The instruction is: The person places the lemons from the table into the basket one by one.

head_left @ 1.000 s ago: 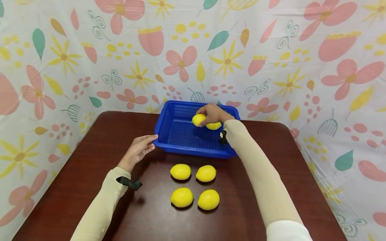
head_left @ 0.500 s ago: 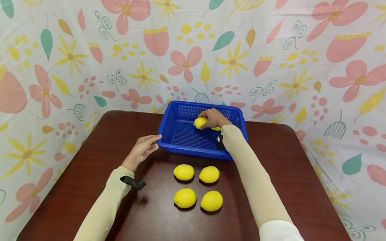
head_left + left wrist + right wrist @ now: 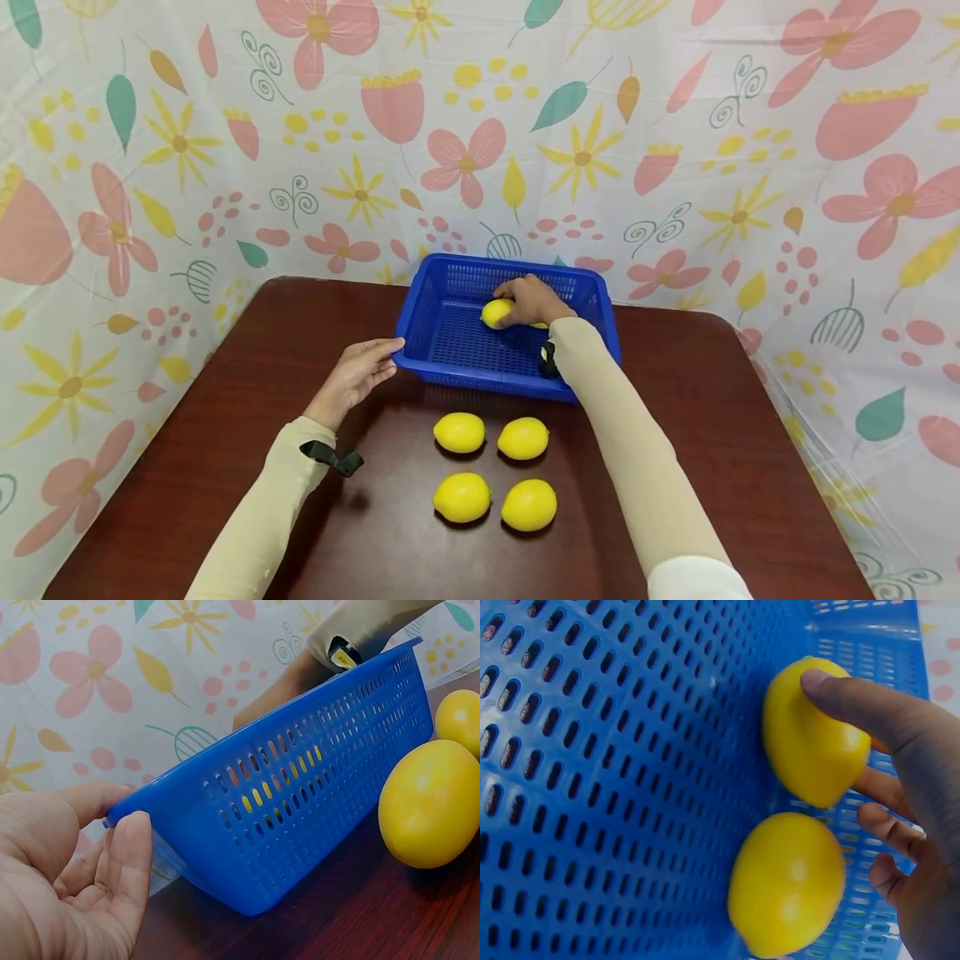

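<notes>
Inside the blue plastic basket [image 3: 408,329], my right hand [image 3: 534,302] grips a yellow lemon [image 3: 496,313] between thumb and fingers. The right wrist view shows this lemon [image 3: 810,735] low over the slotted floor; whether it touches the floor I cannot tell. A second lemon [image 3: 787,885] lies beside it, mostly hidden by my hand in the head view. At the basket's near left corner, my left hand [image 3: 358,375] pinches the rim. In the left wrist view the thumb and index finger of this hand [image 3: 67,877] meet on the rim [image 3: 161,784].
On the dark wooden table [image 3: 300,333], several lemons stand in two rows before the basket, among them a front left lemon [image 3: 462,498] and a back right lemon [image 3: 522,438]. A flower-patterned curtain [image 3: 480,150] hangs right behind the table.
My right hand has lowered the lemon deeper into the basket, covering more of the second lemon. The left hand keeps its hold on the rim. The head view has shifted slightly.
</notes>
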`<state>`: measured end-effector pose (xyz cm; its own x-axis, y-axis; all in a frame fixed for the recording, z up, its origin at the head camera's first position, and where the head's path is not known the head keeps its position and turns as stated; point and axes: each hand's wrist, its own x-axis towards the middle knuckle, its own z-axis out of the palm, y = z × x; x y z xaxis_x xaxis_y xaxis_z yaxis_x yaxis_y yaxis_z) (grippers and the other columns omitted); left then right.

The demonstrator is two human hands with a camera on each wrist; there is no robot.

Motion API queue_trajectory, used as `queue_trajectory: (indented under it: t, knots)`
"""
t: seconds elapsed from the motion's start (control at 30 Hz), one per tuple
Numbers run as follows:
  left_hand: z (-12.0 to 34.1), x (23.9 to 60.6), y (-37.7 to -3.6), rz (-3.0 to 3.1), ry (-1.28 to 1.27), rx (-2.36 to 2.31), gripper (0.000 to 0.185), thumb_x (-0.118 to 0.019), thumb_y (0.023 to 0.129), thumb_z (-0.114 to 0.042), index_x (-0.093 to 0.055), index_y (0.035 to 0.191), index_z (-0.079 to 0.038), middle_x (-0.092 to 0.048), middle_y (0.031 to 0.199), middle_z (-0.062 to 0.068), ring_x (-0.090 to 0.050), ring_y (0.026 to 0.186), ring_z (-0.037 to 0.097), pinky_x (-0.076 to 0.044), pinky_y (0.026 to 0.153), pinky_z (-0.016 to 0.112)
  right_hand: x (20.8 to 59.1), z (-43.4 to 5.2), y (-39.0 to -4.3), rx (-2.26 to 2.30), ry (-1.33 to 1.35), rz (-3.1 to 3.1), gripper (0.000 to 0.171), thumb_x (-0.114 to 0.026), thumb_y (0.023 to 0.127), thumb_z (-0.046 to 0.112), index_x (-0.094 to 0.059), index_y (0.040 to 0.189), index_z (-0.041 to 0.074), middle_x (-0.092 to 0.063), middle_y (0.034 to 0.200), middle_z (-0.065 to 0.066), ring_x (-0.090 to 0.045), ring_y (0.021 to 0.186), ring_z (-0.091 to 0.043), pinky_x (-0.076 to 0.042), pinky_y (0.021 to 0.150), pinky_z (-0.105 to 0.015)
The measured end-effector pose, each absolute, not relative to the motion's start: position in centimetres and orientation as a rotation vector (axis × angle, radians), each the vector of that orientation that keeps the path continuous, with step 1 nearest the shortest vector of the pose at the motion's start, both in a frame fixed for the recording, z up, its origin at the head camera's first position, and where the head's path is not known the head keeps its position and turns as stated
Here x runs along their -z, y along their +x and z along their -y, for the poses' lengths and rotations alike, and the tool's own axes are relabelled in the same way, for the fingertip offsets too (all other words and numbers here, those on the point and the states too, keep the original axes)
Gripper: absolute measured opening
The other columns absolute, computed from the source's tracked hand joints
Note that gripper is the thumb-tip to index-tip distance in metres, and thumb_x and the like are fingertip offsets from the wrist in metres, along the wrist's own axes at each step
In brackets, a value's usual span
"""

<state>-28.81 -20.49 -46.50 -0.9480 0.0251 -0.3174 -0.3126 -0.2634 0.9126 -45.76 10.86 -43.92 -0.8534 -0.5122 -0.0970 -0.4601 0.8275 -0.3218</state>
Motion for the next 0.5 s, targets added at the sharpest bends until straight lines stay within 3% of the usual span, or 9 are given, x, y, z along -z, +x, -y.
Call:
queue_trajectory:
  t: [0.23,0.5]
  knots:
    - [20.5,46.3,-28.9,-1.757,-0.345,-2.312,0.012,-0.073,0.096,-0.016,-0.075,0.085,-0.018,-0.067,0.077,-0.006,-0.061,0.061,0.002,-0.057,0.063,0.015,40.8,-11.8,-44.9,0.584,-0.859,-2.791,0.065,-0.082,0.087,0.044,-0.064,0.137,0.008,-0.064,0.137,-0.016,-0.053,0.131,-0.036,-0.041,0.113,-0.056]
    - [20.6,46.6,-28.8,-1.734,-0.338,-2.319,0.011,-0.073,0.097,-0.015,-0.075,0.086,-0.018,-0.066,0.078,-0.006,-0.061,0.061,0.002,-0.056,0.063,0.015,36.5,-12.4,-40.7,0.679,-0.851,-2.913,0.044,-0.072,0.096,0.034,-0.068,0.128,0.003,-0.072,0.117,-0.017,-0.067,0.108,-0.033,-0.056,0.092,-0.051]
